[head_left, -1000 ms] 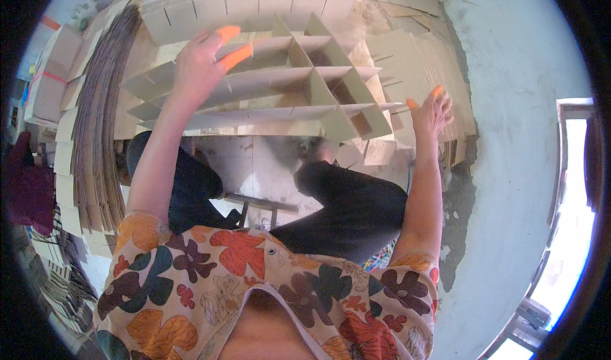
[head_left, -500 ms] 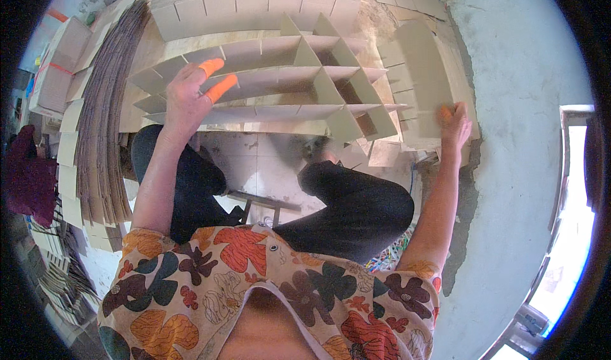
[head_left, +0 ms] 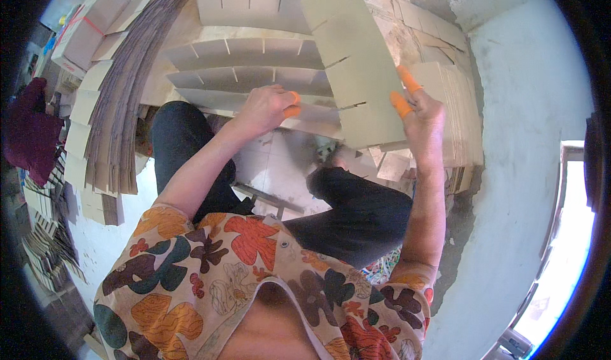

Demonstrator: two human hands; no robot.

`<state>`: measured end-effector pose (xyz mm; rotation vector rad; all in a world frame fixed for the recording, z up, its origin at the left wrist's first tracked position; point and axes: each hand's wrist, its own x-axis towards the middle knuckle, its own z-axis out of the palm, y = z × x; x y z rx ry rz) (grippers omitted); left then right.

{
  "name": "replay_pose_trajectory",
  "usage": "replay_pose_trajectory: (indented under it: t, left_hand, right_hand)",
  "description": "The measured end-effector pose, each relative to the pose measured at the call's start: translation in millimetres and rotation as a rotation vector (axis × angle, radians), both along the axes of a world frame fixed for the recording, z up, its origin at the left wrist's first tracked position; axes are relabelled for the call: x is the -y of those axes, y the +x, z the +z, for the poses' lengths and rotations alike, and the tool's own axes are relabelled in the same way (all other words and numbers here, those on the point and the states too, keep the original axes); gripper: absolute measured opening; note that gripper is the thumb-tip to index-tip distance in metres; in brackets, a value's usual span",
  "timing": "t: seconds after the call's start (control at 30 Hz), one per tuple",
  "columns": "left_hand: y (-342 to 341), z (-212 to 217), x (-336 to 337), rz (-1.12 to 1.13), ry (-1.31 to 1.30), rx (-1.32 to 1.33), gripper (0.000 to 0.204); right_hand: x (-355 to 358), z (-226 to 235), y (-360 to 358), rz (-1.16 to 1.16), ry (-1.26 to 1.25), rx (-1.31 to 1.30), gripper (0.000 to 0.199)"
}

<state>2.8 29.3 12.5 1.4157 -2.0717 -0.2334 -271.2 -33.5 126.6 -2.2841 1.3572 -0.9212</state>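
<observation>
My right hand (head_left: 421, 115), with orange finger covers on two fingertips, grips the right edge of a slotted cardboard divider strip (head_left: 356, 61). The strip is raised and tilted across the right part of several long slotted strips (head_left: 254, 55) standing on edge in rows. It hides the crossing strips there. In front of the nearest long strip (head_left: 318, 114) is my left hand (head_left: 270, 109), its fingers curled and its orange-covered tips close together. Nothing shows between them, and I cannot tell whether they touch the strip.
Flat divider strips are stacked at the right (head_left: 452, 105) beside the pale wall (head_left: 528, 86). More slotted strips (head_left: 254, 7) lie along the back. At left a long row of cardboard sheets (head_left: 124, 99) leans near a strapped carton (head_left: 89, 26). My knees are below the work surface.
My right hand has lifted a strip from the right stack and brought it left over the standing strips. My left hand has moved right and nearer me, its fingers closing. The view has shifted slightly.
</observation>
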Motion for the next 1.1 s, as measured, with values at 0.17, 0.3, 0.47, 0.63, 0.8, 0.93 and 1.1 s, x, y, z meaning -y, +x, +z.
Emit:
replay_pose_trajectory:
  t: [0.17, 0.3, 0.47, 0.63, 0.8, 0.93, 1.1]
  left_hand:
    - [-4, -5, 4, -0.007, -0.066, -0.019, 0.014]
    - [-8, -7, 6, 0.022, -0.029, 0.035, 0.014]
    - [-6, -17, 10, 0.026, -0.034, 0.019, 0.014]
    - [-10, -8, 8, 0.023, -0.006, 0.017, 0.013]
    - [-7, -5, 8, -0.003, -0.031, -0.008, 0.014]
    - [-10, -6, 9, 0.037, 0.014, 0.046, 0.014]
    - [-5, 15, 0, 0.007, 0.017, -0.040, 0.028]
  right_hand:
    - [-1, -12, 19, 0.045, 0.011, -0.034, 0.018]
    - [0, -14, 25, 0.080, 0.022, -0.147, 0.016]
    - [3, -15, 28, 0.155, -0.051, -0.109, 0.026]
    - [-7, -13, 39, 0.225, -0.050, -0.203, 0.012]
    - [-2, -43, 52, 0.394, -0.014, -0.236, 0.016]
    - [-13, -59, 63, 0.323, 0.048, -0.612, 0.025]
    - [9, -52, 24, 0.123, -0.046, -0.309, 0.027]
